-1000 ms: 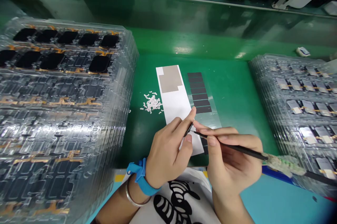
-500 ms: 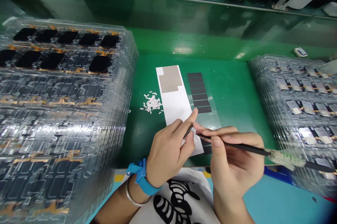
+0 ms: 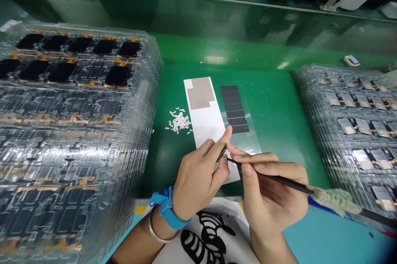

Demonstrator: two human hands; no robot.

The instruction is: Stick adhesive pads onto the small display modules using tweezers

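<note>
My left hand (image 3: pixel 197 177) is pinched narrow, thumb and forefinger closed on a thin dark sliver (image 3: pixel 221 154). The view is poor here, and I can't tell whether it is a cut strip or the tip of a small tool. My right hand (image 3: pixel 273 193) holds a slim black pen-shaped tool (image 3: pixel 279 180) in a writing grip. Its long axis runs from behind my right hand, inward and to the left, and its fine tip reaches the sliver just beside my left fingertips. My right hand lies on the sliver's right, my left hand on its left, and nothing stands between them.

Beneath both hands lies a white backing strip (image 3: pixel 206 125), running away from me, with a grey pad sheet (image 3: pixel 201 93) at its far end. Beyond my right hand, a clear liner carries a row of dark rectangular strips (image 3: pixel 234 109). A small heap of white scraps (image 3: pixel 179 121) sits ahead of my left hand on the green desk (image 3: pixel 273 131). Stacked clear trays of flexible-circuit parts stand well out on either side: one (image 3: pixel 74 131) past my left hand, one (image 3: pixel 350 131) past my right. A blue wrist strap (image 3: pixel 164 208) circles my left wrist.
</note>
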